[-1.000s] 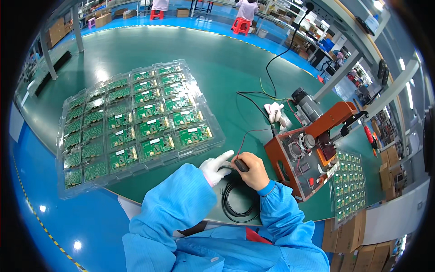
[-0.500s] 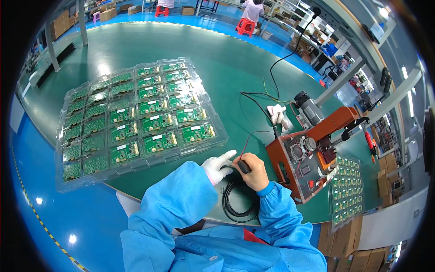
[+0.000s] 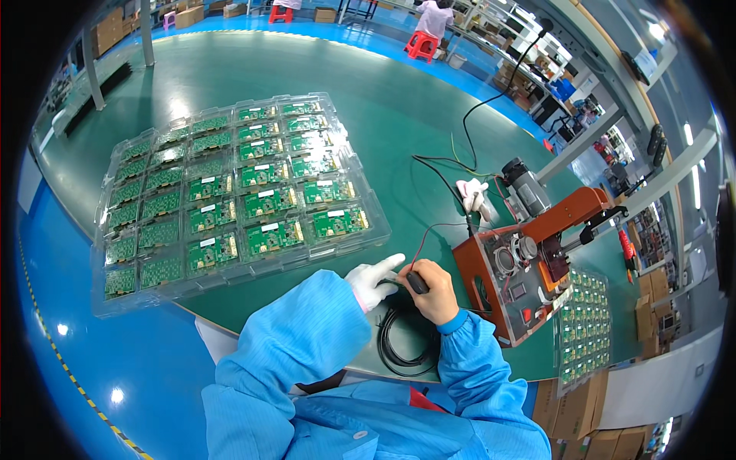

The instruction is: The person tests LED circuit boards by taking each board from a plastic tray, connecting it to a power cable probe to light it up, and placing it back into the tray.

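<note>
My left hand (image 3: pixel 373 281), in a white glove, is in front of the tray's near right corner. Its index finger stretches toward my right hand, and its thumb and other fingers are bent around something small that I cannot make out. My bare right hand (image 3: pixel 434 293) is closed on a black rounded handle-like piece (image 3: pixel 417 282). The fingertips of both hands meet or nearly meet. A thin red wire (image 3: pixel 421 244) rises from beside my right fingers toward the machine. Below my hands lies a coil of black cable (image 3: pixel 383 346) at the table's near edge.
A clear plastic tray (image 3: pixel 376 234) of green circuit boards (image 3: pixel 268 201) lies on the green table (image 3: pixel 322 69) at left. At right stand an orange-brown machine (image 3: pixel 477 282), a grey motor (image 3: pixel 527 188), white gloves (image 3: pixel 474 198) and a second tray of boards (image 3: pixel 584 326).
The whole view has shifted slightly. Both hands keep nearly the same pose, with the black piece still in my right hand.
</note>
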`<state>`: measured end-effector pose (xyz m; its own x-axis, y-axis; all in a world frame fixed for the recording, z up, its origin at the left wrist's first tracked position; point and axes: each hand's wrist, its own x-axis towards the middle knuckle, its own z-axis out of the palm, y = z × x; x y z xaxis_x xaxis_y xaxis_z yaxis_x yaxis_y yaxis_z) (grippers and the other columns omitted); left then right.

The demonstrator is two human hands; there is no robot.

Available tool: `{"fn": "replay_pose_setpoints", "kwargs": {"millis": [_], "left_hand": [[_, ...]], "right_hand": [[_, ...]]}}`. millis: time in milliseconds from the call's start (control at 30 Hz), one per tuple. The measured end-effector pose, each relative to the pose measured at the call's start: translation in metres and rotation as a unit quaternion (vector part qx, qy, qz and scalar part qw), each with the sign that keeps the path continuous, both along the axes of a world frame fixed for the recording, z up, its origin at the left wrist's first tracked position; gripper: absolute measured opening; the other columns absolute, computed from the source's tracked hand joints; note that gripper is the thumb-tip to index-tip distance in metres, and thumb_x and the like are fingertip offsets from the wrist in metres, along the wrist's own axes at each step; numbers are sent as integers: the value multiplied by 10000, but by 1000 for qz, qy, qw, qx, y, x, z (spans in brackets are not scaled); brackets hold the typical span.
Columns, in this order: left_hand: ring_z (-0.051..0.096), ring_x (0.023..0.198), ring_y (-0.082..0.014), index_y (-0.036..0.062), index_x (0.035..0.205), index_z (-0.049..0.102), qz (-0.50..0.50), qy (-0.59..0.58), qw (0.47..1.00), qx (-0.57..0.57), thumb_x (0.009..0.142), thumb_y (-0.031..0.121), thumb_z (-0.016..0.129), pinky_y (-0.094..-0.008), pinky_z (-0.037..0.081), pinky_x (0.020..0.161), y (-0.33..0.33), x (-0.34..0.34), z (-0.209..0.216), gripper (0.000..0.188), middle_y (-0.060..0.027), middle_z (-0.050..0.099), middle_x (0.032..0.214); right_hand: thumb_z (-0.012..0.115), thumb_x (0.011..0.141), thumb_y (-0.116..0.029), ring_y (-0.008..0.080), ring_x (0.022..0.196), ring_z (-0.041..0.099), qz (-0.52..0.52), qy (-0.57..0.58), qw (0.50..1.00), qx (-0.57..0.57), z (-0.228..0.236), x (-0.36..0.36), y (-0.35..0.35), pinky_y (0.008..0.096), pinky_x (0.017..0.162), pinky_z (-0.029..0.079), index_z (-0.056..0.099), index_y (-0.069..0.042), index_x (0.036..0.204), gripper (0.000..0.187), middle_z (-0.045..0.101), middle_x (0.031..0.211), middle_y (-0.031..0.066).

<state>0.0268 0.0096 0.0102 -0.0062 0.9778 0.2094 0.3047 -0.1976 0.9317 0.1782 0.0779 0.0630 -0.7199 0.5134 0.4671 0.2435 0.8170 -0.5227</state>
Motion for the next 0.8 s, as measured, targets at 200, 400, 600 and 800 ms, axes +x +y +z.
{"fn": "replay_pose_setpoints", "kwargs": {"millis": [200,400,600,800], "left_hand": [[596,956,-303,73,1267,423,1,-14,998,62,740,23,605,-339,455,828,1,2,-6,560,-162,624,1009],[611,955,-236,90,1269,431,28,-7,999,-15,739,-9,604,-318,452,839,6,2,-9,567,-130,639,987],[596,920,-328,125,1277,410,-17,-23,999,26,747,127,607,-377,461,812,4,1,-6,566,-160,635,956],[595,940,-266,111,1271,426,5,14,999,-35,762,109,597,-332,446,823,6,3,-8,537,-148,622,1010]], "right_hand": [[606,608,35,314,712,543,-21,-78,993,83,7,-4,-9,388,638,429,566,-39,845,251,572,790,118],[645,695,-31,332,691,562,-37,-12,999,10,-6,-7,3,376,602,442,574,-15,811,137,563,736,136],[671,740,-125,245,616,565,-8,-70,990,-120,13,-4,5,330,577,440,607,-8,833,163,577,685,145],[632,770,-51,159,727,612,-67,-64,984,-154,10,5,5,285,679,472,606,7,910,153,642,782,107]]}}
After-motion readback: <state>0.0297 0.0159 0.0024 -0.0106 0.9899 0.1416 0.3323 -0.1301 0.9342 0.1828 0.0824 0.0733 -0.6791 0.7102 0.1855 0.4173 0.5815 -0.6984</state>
